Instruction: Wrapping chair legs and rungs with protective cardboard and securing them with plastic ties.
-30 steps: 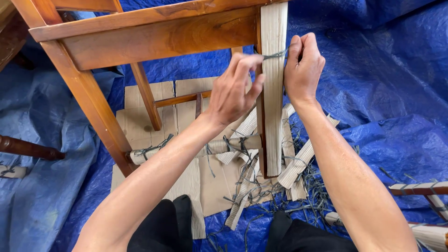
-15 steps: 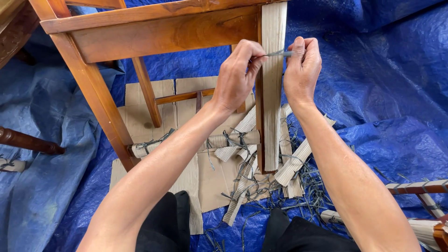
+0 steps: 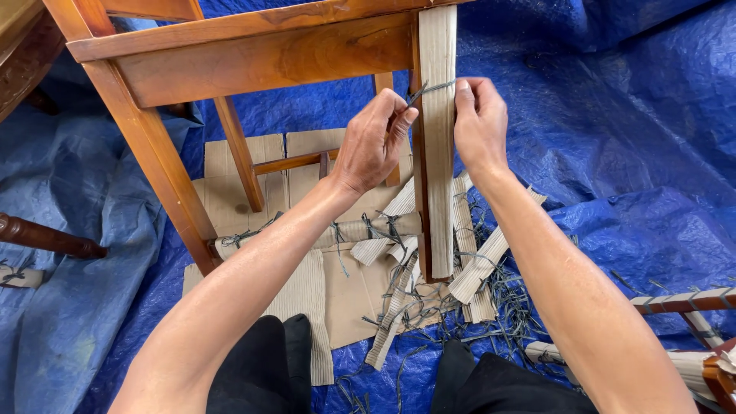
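Twine (image 3: 429,89) now slants lower as both hands dropped slightly.

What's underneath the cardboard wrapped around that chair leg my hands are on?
Under the corrugated cardboard a strip of the wooden leg shows along its left edge. The rest is covered. Left hand and right hand pinch the grey string.
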